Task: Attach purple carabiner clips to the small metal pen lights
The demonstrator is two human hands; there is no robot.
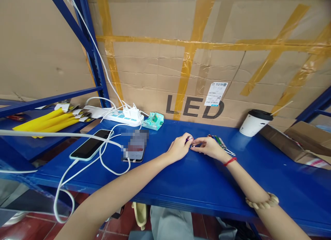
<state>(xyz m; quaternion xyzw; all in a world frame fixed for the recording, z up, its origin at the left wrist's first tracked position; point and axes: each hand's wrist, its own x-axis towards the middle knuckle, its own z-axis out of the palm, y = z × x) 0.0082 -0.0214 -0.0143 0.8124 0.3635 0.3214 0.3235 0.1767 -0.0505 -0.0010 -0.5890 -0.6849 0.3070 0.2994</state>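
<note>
Over the middle of the blue table (165, 185), my two hands meet with their fingertips close together. My left hand (180, 147) is closed around a small dark purple object (189, 139), mostly hidden by the fingers. The thumb and fingers of my right hand (208, 146) are pinched at the right side of that object, and whatever lies between them is too small to name. Just behind my right hand lie several slim items, one of them green (219, 140), with metal parts.
At the left are a phone with a pale case (90, 146), a second phone (134, 148), white cables, a power strip (124, 118) and yellow items (51, 120). A green packet (154, 121) lies by the cardboard. To the right stand a lidded cup (252, 124) and an open box (297, 147).
</note>
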